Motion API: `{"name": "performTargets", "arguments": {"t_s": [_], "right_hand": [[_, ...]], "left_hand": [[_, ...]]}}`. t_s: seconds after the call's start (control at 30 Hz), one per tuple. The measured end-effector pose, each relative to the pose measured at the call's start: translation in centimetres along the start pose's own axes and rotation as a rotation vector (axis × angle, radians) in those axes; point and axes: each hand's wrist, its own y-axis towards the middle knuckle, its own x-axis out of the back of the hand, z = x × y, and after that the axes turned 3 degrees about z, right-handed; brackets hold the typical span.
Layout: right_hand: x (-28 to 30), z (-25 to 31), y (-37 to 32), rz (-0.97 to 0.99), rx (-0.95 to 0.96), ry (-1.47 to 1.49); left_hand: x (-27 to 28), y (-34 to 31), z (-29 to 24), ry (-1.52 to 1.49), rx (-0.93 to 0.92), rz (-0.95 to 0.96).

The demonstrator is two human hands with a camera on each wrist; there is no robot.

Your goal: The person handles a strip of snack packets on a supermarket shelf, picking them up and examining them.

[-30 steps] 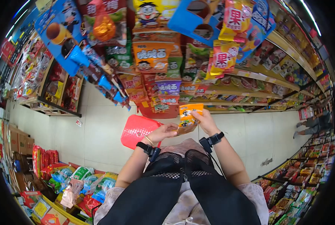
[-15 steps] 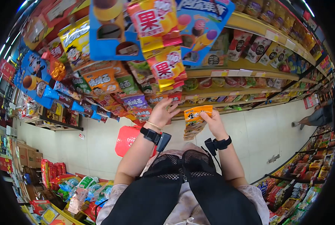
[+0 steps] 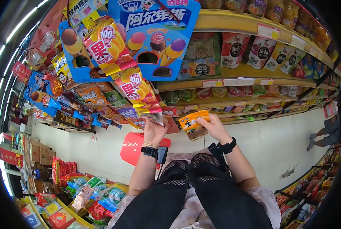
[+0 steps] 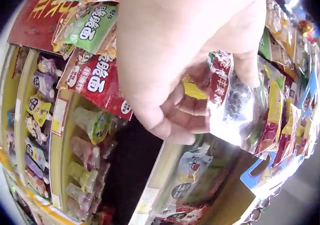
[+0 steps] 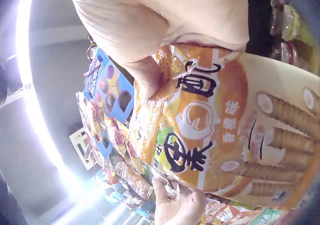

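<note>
My right hand [image 3: 215, 129] pinches the top edge of an orange snack packet [image 3: 193, 124], thumb across its front. In the right wrist view this packet [image 5: 240, 135] shows printed rolled wafers. To the left, my left hand [image 3: 155, 134] is raised to the lower end of the hanging snacks. The left wrist view shows its thumb and fingers around a shiny clear packet [image 4: 237, 110] with a dark red label; part of it is hidden behind the hand. Just above hangs a strip of yellow and red fruit-print packets [image 3: 134, 87], in front of a blue hanging card [image 3: 159, 42].
Shelves [image 3: 250, 82] of bagged and cupped snacks run along the right. A red plastic item [image 3: 130, 150] with a slotted surface stands on the tiled floor [image 3: 250, 149] below my left hand. Bagged goods [image 3: 98, 194] lie behind on the left. A person's legs [image 3: 323, 135] show far right.
My left hand has left the orange packet, moved up and taken hold of a hanging clear packet. The right hand keeps its pinch. The head view has swung right along the shelves.
</note>
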Motion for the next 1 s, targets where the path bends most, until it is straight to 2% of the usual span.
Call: {"name": "performTargets", "arguments": {"t_s": [0.03, 0.07, 0.1, 0.17, 0.23, 0.3, 0.37, 0.43, 0.57, 0.63, 0.7, 0.77, 0.8, 0.87, 0.9, 0.97, 1.0], "right_hand": [[-0.2, 0.1, -0.1, -0.001, -0.009, 0.001], [-0.4, -0.1, 0.3, -0.003, 0.003, 0.038], [-0.3, -0.2, 0.7, -0.005, 0.017, 0.074], [-0.5, -0.5, 1.5, 0.031, -0.007, 0.096], [-1.3, -0.7, 2.2, 0.005, 0.022, 0.073], [-2.0, -0.9, 2.8, 0.008, 0.04, 0.045], [-2.7, 0.3, 3.0, 0.03, -0.036, -0.024], [-3.3, 0.1, 3.6, 0.042, 0.009, -0.034], [-4.3, 0.4, 4.3, 0.146, 0.041, -0.068], [-4.9, 0.4, 4.6, 0.285, 0.104, -0.071], [-5.6, -0.1, 5.1, 0.286, 0.135, -0.003], [-5.5, -0.8, 6.2, 0.388, 0.187, -0.141], [-5.4, -1.0, 6.8, 0.385, 0.193, -0.143], [-5.5, -1.3, 7.7, 0.534, 0.141, -0.076], [-5.5, -1.2, 8.0, 0.539, 0.143, -0.072], [-5.5, -1.1, 8.6, 0.663, 0.152, -0.064], [-5.5, -1.1, 8.9, 0.662, 0.155, -0.059]], "left_hand": [[-0.2, -0.5, 0.3, -0.088, 0.024, 0.064], [-0.5, -1.0, 0.3, 0.004, -0.03, -0.058], [-0.4, -1.1, 0.3, 0.016, -0.038, -0.062], [0.1, -2.0, -0.2, -0.083, -0.052, 0.127], [-0.2, -3.1, -0.3, -0.014, -0.102, 0.043], [0.2, -3.8, -0.5, -0.101, -0.099, 0.119], [0.2, -4.2, -0.5, -0.071, -0.104, 0.127], [-0.1, -4.2, -0.4, -0.05, -0.096, 0.207], [-0.5, -4.0, -0.4, -0.055, -0.113, 0.21], [-0.5, -4.4, -0.5, -0.005, -0.124, 0.112], [0.2, -4.6, -0.5, -0.017, -0.121, 0.08], [0.6, -4.6, -0.8, -0.028, -0.112, 0.061], [0.6, -4.7, -1.0, -0.05, -0.108, 0.05], [0.6, -4.8, -1.2, -0.067, -0.126, 0.006], [1.6, -5.1, -1.5, -0.063, -0.131, 0.003], [4.1, -5.6, -2.5, -0.252, -0.022, 0.026], [3.8, -5.5, -2.6, -0.247, -0.021, 0.024]]}}
